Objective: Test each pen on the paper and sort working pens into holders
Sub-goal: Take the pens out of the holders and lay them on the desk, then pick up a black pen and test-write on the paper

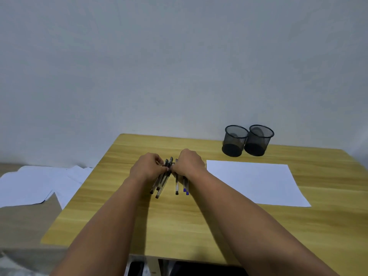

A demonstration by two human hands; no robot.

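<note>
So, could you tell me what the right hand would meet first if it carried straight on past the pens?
Probably nothing: beyond the right hand lies bare light wooden table, then the pale wall.

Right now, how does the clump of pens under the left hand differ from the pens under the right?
The left hand's pens lie slanted and overlapping, all dark-ended. The right hand's pens lie straighter and apart, two with blue ends. Both groups rest on the table, with the left hand and right hand gripping their far ends.

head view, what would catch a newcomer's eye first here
Two hands, left hand and right hand, meet mid-table over a bundle of pens. To their right lies a blank white paper, and behind it two black mesh holders stand side by side by the wall.
</note>
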